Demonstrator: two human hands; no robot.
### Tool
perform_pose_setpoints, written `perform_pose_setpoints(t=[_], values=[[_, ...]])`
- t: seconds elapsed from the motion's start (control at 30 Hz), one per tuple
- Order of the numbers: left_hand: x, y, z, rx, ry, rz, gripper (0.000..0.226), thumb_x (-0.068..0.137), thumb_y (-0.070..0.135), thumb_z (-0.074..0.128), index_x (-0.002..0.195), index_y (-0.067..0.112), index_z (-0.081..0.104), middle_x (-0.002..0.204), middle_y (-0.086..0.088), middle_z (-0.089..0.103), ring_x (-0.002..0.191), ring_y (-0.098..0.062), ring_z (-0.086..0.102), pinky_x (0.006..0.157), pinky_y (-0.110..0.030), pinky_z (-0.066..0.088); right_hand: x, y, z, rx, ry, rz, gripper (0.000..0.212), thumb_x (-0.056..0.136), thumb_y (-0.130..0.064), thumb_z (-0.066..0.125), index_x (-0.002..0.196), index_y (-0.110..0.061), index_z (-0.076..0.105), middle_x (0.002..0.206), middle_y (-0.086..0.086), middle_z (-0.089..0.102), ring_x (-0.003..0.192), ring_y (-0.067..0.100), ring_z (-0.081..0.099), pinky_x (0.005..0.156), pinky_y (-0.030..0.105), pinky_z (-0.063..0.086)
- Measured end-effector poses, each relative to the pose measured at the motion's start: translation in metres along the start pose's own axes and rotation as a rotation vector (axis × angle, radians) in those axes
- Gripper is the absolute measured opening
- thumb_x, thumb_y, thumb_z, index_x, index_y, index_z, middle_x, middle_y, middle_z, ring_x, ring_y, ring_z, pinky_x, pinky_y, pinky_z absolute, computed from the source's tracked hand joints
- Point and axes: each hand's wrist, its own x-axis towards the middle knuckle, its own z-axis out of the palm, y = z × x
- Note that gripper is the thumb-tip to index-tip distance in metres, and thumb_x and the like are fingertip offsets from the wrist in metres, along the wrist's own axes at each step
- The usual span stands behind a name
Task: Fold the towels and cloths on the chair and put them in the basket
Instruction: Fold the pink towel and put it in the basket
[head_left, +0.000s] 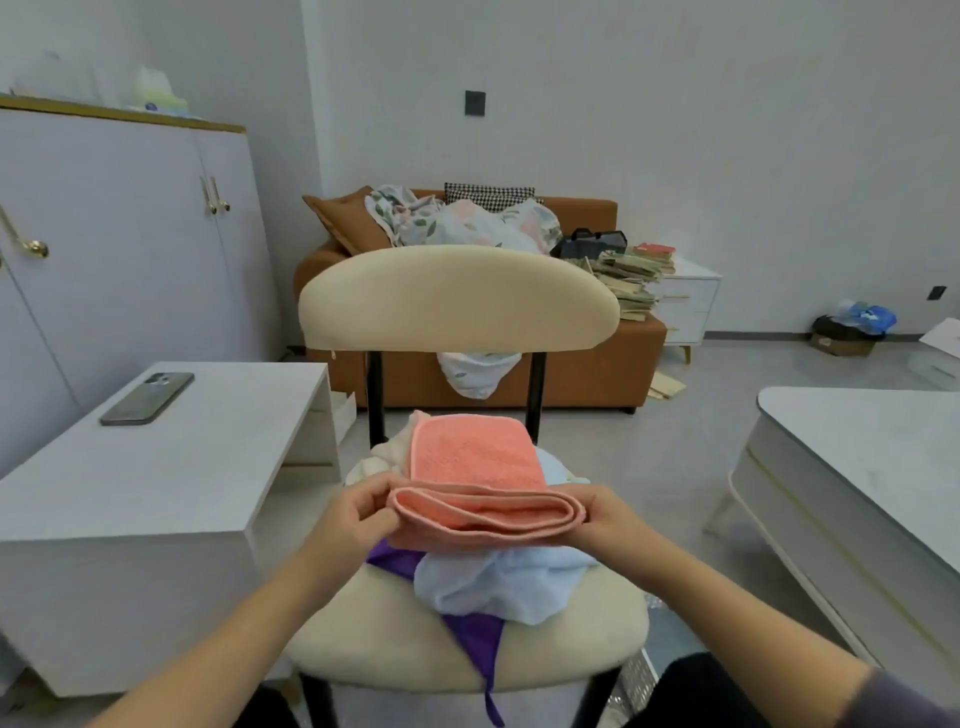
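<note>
Soft, even, cool-white light fills the room, bright all over; its source lies outside the view. Shadows are faint and diffuse, deepest along the base of the sofa (597, 374) and under the chair (395, 639). The phone (148, 397) carries a dull sheen. Wide-angle distortion bows the cabinet (130, 234) at the left edge. Detail is slightly soft throughout, smeared by compression, most in the far clutter

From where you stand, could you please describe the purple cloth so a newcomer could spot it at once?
Start at the cream chair. On its seat, under the pale blue cloth, lies the purple cloth, one corner hanging over the front edge. It is the only dark cloth in the heap.
</note>
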Motion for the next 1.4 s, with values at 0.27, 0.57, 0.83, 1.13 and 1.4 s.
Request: perform_pose_setpoints(t=[0.27,0.57,0.83,1.13,1.4], values=[[-0.016,-0.04,0.01,-0.01,0.11,-0.283,0.027,0.074,0.026,0.053,0.081,0.001,0.063,0.069,0.0,0.057,0.069,-0.013,0.047,0.068,-0.033,0.038,-0.004,0.031,0.031,0.169,0.053,0.207,0.038,0.08,-0.048,0.067,0.082,-0.01,0.069,0.081,-0.003,0.056,0.077,0.002,0.05,0.07,0.014,0.042],[0.0,-0.071,0.034,0.303,0.35,-0.419,0.04,0.099,0.031,0.043,0.078,-0.001,0.058,0.076,-0.007,0.061,0.076,-0.022,0.054,0.064,-0.034,0.035,0.019,0.053,0.057,0.045,0.342,0.463,0.042,0.093,-0.037,0.053,0.061,-0.016,0.035,0.061,-0.004,0.034,0.058,0.01,0.033,0.053,0.023,0.025],[0.016,-0.078,0.05,0.872,0.381,-0.421,0.033,0.1,0.035,0.028,0.085,0.011,0.045,0.09,-0.014,0.063,0.081,-0.032,0.057,0.064,-0.034,0.038,0.026,0.063,0.066,-0.206,0.467,0.451,0.039,0.097,-0.031,0.04,0.061,-0.014,0.035,0.055,-0.002,0.044,0.052,0.012,0.04,0.052,0.031,0.031],[0.022,-0.088,0.036,1.243,0.28,0.209,0.009,0.075,0.004,0.058,0.082,0.009,0.055,0.077,-0.009,0.055,0.059,-0.029,0.055,0.044,-0.033,0.039,0.033,0.074,0.061,-0.744,0.579,-0.037,0.01,0.08,-0.017,0.051,0.089,-0.012,0.054,0.089,0.002,0.053,0.068,0.021,0.049,0.052,0.031,0.038],[0.008,-0.096,-0.018,1.084,-0.189,0.486,0.021,0.083,0.024,0.05,0.094,0.016,0.066,0.1,0.002,0.066,0.089,-0.016,0.059,0.075,-0.029,0.044,0.015,0.093,0.03,-0.983,0.272,-0.481,0.03,0.075,-0.012,0.05,0.097,-0.016,0.07,0.126,0.004,0.061,0.121,0.024,0.052,0.091,0.035,0.039]])
